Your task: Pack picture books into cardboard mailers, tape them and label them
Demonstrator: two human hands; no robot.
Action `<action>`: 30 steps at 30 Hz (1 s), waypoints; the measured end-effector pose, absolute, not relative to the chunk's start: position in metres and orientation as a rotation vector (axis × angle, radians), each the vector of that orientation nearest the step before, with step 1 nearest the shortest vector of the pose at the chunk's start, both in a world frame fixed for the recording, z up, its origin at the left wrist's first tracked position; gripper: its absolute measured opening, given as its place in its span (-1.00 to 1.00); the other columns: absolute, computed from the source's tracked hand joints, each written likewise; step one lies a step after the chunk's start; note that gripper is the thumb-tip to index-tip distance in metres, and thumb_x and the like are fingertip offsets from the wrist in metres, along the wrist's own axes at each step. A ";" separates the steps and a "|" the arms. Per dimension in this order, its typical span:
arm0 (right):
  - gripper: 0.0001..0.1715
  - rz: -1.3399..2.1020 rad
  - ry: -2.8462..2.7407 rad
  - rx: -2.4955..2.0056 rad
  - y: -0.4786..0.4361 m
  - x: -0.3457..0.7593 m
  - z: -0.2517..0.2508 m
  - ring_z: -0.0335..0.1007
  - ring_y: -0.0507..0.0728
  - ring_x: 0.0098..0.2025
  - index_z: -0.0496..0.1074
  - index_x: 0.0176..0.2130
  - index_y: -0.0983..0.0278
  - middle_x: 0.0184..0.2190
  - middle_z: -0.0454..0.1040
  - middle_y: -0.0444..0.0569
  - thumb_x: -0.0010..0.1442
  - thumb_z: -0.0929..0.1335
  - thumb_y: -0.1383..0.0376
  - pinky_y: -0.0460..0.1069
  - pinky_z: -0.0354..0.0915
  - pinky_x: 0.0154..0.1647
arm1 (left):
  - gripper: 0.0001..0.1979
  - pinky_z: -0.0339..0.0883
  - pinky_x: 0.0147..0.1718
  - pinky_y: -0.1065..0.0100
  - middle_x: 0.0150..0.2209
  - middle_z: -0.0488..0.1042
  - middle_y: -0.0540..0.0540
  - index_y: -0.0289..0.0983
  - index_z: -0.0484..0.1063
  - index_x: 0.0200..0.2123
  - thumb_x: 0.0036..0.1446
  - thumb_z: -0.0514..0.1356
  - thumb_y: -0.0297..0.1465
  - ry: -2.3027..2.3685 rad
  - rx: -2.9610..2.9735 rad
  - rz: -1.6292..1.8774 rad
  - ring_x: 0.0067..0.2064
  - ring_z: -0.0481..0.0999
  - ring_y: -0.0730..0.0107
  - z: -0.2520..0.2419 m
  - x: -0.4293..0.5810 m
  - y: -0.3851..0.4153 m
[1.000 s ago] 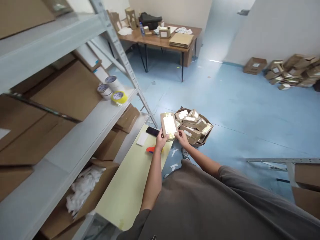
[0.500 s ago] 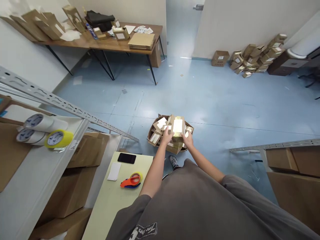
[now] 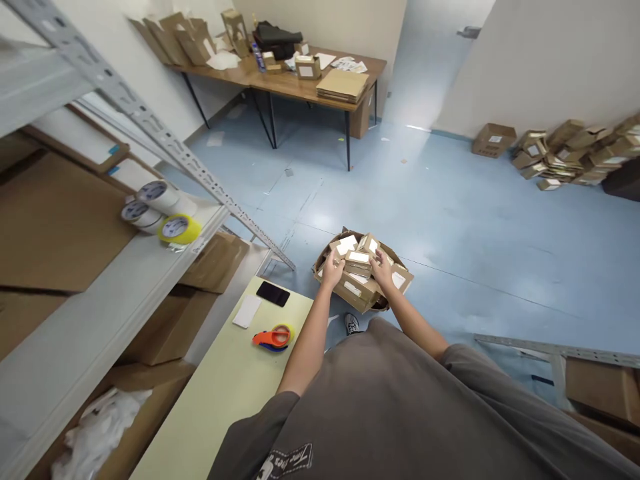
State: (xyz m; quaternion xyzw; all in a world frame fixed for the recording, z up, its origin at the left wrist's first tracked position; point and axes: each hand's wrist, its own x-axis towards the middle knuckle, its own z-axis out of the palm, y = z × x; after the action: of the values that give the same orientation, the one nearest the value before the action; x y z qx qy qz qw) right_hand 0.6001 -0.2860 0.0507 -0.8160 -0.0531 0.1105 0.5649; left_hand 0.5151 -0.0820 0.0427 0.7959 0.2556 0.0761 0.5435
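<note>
A large open cardboard carton [image 3: 320,275] stands on the floor in front of me, filled with several small labelled boxes. Between my hands is a small cardboard box [image 3: 359,258] with a white label on top. My left hand [image 3: 332,272] grips its left side, thumb towards the label. On the opposite side, my right hand [image 3: 383,272] has its fingers curled against the box. Other boxes lie close around and beneath it, and its lower part is hard to make out.
At my left is a pale table [image 3: 215,373] with a phone [image 3: 273,293], white paper slips [image 3: 247,311] and an orange tape dispenser [image 3: 273,337]. A metal shelf [image 3: 100,293] holds tape rolls [image 3: 179,229]. Boxes [image 3: 560,157] are piled by the far wall.
The larger box with the bright label is no longer raised between my hands; a smaller, flatter box is there now. My view has turned left, shifting the surroundings rightward.
</note>
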 end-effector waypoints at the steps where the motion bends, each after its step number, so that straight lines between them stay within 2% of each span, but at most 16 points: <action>1: -0.20 0.272 -0.173 -1.914 -0.274 0.595 0.057 0.36 0.39 0.36 0.34 0.41 0.26 0.39 0.37 0.24 0.33 0.34 -0.02 0.28 0.38 0.32 | -0.25 0.35 0.35 0.05 0.47 0.30 -0.25 -0.19 0.15 0.55 0.36 0.23 -0.24 0.651 1.841 0.215 0.43 0.35 -0.04 0.046 0.505 -0.075; 8: -0.24 0.357 -0.527 -1.856 -0.181 0.532 0.089 0.31 0.37 0.39 0.37 0.38 0.22 0.38 0.39 0.18 0.36 0.35 -0.05 0.26 0.38 0.33 | -0.29 0.34 0.34 0.08 0.50 0.24 -0.22 -0.16 0.18 0.53 0.37 0.23 -0.24 0.811 1.711 0.483 0.46 0.30 0.01 0.076 0.392 -0.018; 16: -0.26 0.437 -0.874 -1.813 -0.083 0.413 0.106 0.33 0.36 0.37 0.40 0.34 0.24 0.35 0.41 0.20 0.33 0.35 -0.06 0.27 0.39 0.30 | -0.37 0.27 0.38 0.08 0.46 0.32 -0.21 -0.16 0.28 0.48 0.40 0.21 -0.25 1.002 1.657 0.781 0.45 0.32 0.04 0.104 0.221 0.034; 24: -0.35 0.538 -1.185 -1.701 -0.009 0.278 0.104 0.32 0.32 0.38 0.45 0.30 0.21 0.35 0.42 0.17 0.33 0.36 0.02 0.28 0.30 0.39 | -0.41 0.29 0.36 0.09 0.45 0.33 -0.21 -0.15 0.32 0.44 0.40 0.22 -0.23 1.238 1.555 0.920 0.44 0.32 0.03 0.102 0.061 0.058; 30: -0.39 0.511 -1.346 -1.709 0.003 0.228 0.102 0.29 0.33 0.41 0.44 0.31 0.21 0.37 0.40 0.18 0.38 0.33 0.05 0.30 0.26 0.42 | -0.47 0.33 0.33 0.09 0.42 0.37 -0.20 -0.15 0.36 0.40 0.42 0.20 -0.24 1.340 1.482 0.979 0.43 0.35 0.07 0.099 -0.002 0.057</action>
State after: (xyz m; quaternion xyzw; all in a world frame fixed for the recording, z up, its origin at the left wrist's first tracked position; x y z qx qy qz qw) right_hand 0.2278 0.0033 0.1024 -0.6874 -0.5415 0.2055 0.4382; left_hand -0.0023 0.0566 0.0986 0.5974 0.5400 0.3945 0.4426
